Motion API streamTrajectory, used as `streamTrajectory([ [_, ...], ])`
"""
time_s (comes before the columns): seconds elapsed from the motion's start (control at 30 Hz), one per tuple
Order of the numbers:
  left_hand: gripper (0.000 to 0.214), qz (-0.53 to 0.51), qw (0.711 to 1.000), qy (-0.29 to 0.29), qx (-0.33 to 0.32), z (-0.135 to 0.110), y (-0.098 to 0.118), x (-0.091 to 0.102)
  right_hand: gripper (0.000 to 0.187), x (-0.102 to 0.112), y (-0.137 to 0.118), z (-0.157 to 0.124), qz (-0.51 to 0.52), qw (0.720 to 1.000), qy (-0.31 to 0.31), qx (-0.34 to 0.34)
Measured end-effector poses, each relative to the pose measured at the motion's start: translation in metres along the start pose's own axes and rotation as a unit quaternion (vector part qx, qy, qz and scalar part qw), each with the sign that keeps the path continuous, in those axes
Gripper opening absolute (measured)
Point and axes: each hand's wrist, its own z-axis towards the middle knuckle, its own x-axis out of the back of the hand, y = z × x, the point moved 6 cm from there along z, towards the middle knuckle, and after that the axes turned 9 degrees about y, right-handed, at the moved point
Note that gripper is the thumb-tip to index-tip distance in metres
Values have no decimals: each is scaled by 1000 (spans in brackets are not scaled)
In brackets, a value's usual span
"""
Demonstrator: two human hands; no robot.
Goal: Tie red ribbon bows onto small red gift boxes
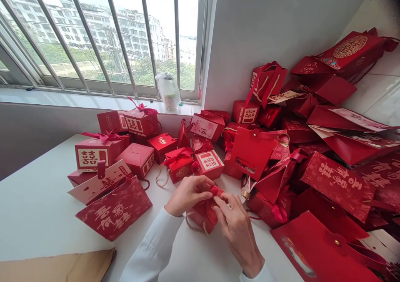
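Note:
A small red gift box (200, 215) with twisted gold cord handles stands on the white table in front of me, partly covered by my hands. Over its top, my left hand (191, 193) pinches a red ribbon (215, 190) between thumb and fingertips. Reaching in from the other side, my right hand (234, 221) has its thumb and fingers closed on the same ribbon. The fingers hide part of the ribbon, so its exact shape is unclear. Just behind the hands sits a red box with a white label (210, 161), with a ribbon-tied red box (180, 167) beside it.
Red gift boxes and bags (331, 182) pile high along the right wall. More boxes (93, 154) and a flat red bag (115, 211) stand at left. Cardboard (62, 267) lies at the near left. On the sill, a plastic-wrapped jar (170, 92) stands before the barred window.

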Motion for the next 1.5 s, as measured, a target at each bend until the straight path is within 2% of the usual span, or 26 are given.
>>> streamTrajectory([
  [0.17, 24, 32, 998, 46, -5, 0, 4, 2, 33, 2, 0, -1, 35, 999, -6, -24],
  [0.23, 22, 38, 997, 62, -1, -1, 4, 2, 31, 6, 6, 1, 63, 995, 14, -76],
  [0.33, 26, 27, 998, 63, 8, -1, 1, 0, 23, 11, 22, 8, 94, 976, 39, -192],
  [0.4, 30, 8, 998, 57, 15, -1, -1, -2, 19, 8, 30, 14, 109, 963, 20, -245],
  [0.47, 32, -12, 998, 51, 19, -1, -2, -2, 19, 2, 33, 21, 129, 954, -6, -271],
  [0.7, 32, -26, 998, 52, 26, -1, -3, 0, 19, -15, 34, 29, 238, 931, -46, -273],
  [0.87, 31, -18, 999, 32, 23, 0, 2, -1, 18, -12, 40, 29, 262, 912, -46, -312],
  [1.13, 17, 62, 997, 44, -2, -2, 7, -2, 16, -9, 39, 26, 209, 928, -22, -308],
  [1.33, 18, 51, 998, 43, 6, -2, 3, -2, 18, -4, 43, 22, 200, 933, 22, -298],
  [1.43, 20, 19, 999, 42, 17, -2, 2, -3, 17, -1, 43, 21, 225, 925, 10, -305],
  [1.5, 24, -17, 999, 39, 27, -2, 1, -4, 16, 1, 40, 23, 228, 930, -4, -288],
])
